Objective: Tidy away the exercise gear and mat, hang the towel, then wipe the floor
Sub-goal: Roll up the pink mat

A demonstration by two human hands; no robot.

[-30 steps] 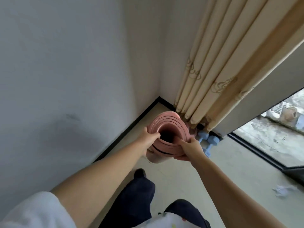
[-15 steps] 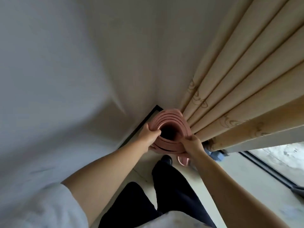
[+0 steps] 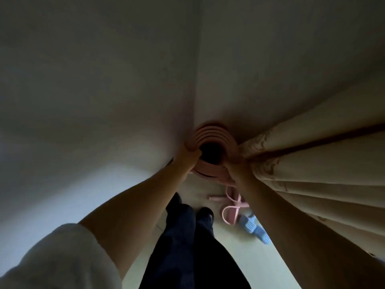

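Pink rolled foam mat (image 3: 215,140) is held upright in the wall corner, left hand (image 3: 188,156) and right hand (image 3: 234,167) curled round its rim, presumably for standing it out of the way.

rolled mat (image 3: 216,140) jammed upright into room corner: walls (image 3: 104,90) close behind and on left, curtain folds (image 3: 312,184) pressing in on right, touching mat rim. left hand (image 3: 188,156) squeezed between mat and left wall; right hand (image 3: 235,167) against curtain. floor (image 3: 239,257) below open only in narrow strip: feet (image 3: 205,213), pink skipping rope (image 3: 231,207) and blue dumbbell (image 3: 254,228) lie there, near curtain hem.
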